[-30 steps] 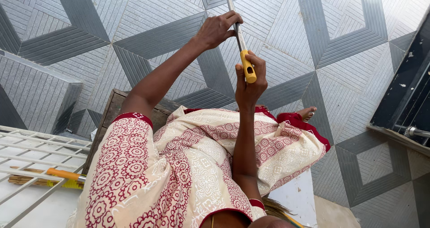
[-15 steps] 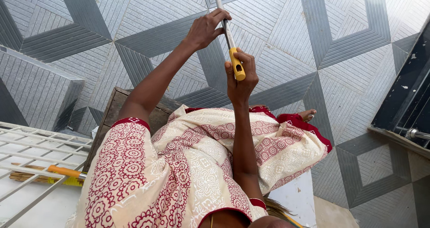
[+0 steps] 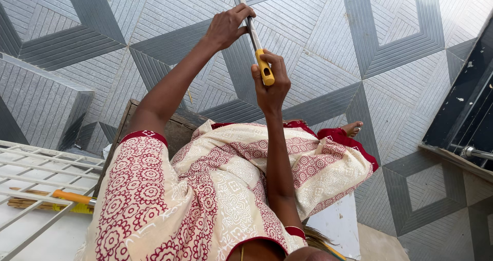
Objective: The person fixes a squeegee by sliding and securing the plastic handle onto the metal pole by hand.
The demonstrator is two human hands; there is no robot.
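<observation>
The person sits on a low wooden seat (image 3: pixel 177 127), and both arms reach out over the patterned grey tiled floor (image 3: pixel 328 71). Between the hands runs a long metal pole (image 3: pixel 250 27) that ends in a yellow grip (image 3: pixel 265 70). The left hand (image 3: pixel 226 27) is further up the shaft, its fingers curled round the bare metal. The right hand (image 3: pixel 269 89) is nearer the body, fingers pressed tight about the yellow grip, whose tip pokes out above the thumb.

Compared with a second ago, the pole has tipped a little: its upper part now leans further to the left and runs off the top edge of the view, so its far end cannot be seen. The two hands have kept their places along it, left ahead and right at the grip, and the grasp has not loosened. To my eye that reads as one continuous stroke of working the pole over the floor, not a change of hold.

A red-and-cream printed garment (image 3: pixel 221 184) covers the lap, and a bare foot (image 3: pixel 352 129) shows just past its hem. At the lower left lies a white wire rack (image 3: pixel 36 168), with a broom with an orange handle (image 3: pixel 72 197) beneath its bars. A dark door frame (image 3: pixel 465 102) stands at the right.
</observation>
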